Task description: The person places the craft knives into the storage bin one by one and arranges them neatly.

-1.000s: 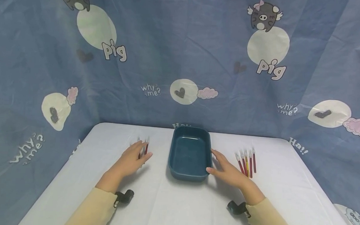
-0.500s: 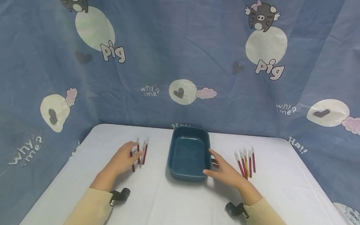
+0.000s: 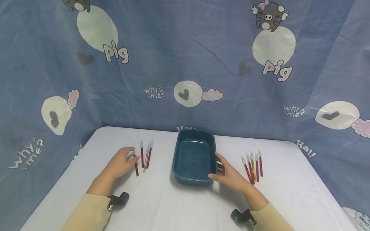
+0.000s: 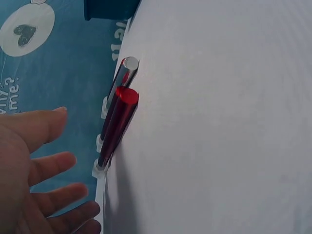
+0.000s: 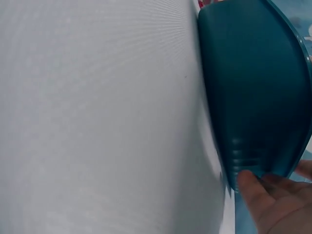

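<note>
In the head view my left hand (image 3: 121,163) hovers beside the leftmost of several slim, pen-shaped tools (image 3: 136,165) with clear caps. Its thumb and fingers are spread and hold nothing. The left wrist view shows the fingers apart, short of a dark red barrel (image 4: 117,122), with a silver-ended one (image 4: 129,65) behind it. A teal rectangular box (image 3: 195,158) with nothing inside stands mid-table. My right hand (image 3: 232,175) rests against the box's right side, thumb and index finger at the rim. In the right wrist view the thumb (image 5: 251,187) overlaps the teal wall (image 5: 258,87).
Right of the box lies a second group of similar pen-shaped tools (image 3: 253,168), one yellow among dark red ones. A white cloth (image 3: 175,213) covers the table. Behind it hangs a blue printed curtain (image 3: 162,53).
My left hand has drawn back to the left off the left group, uncovering the tools there. My right hand has stayed at the box, shifting only slightly.
</note>
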A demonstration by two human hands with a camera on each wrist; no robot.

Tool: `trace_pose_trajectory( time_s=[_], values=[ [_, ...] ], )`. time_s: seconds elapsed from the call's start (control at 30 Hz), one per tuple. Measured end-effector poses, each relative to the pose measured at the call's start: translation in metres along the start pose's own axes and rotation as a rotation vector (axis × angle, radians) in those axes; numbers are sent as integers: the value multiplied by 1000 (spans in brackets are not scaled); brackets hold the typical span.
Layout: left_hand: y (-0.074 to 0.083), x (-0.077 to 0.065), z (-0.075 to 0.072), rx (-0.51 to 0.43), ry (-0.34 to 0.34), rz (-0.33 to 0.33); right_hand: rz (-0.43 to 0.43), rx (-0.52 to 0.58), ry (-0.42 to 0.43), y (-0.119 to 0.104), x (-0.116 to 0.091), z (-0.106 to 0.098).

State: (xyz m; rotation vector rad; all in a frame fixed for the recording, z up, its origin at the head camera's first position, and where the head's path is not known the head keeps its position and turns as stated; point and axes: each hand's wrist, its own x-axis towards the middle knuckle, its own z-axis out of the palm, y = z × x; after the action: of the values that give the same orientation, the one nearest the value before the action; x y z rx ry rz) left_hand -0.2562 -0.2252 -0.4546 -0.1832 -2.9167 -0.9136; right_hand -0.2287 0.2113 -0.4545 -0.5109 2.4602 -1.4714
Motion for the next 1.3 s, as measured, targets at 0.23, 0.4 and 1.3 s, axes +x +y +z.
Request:
trace_pose_trajectory(
  time_s=[0.23,0.4,1.3],
  values=[
    [-3,0,1,4,-14,-17,33,45,-11,-1,1,1],
    [-5,0,3,22,-28,-30,59,54,-6,-4,0,1],
    [-4,7,2,-64,-84,-188,83,72,-16,-3,0,1]
  ],
)
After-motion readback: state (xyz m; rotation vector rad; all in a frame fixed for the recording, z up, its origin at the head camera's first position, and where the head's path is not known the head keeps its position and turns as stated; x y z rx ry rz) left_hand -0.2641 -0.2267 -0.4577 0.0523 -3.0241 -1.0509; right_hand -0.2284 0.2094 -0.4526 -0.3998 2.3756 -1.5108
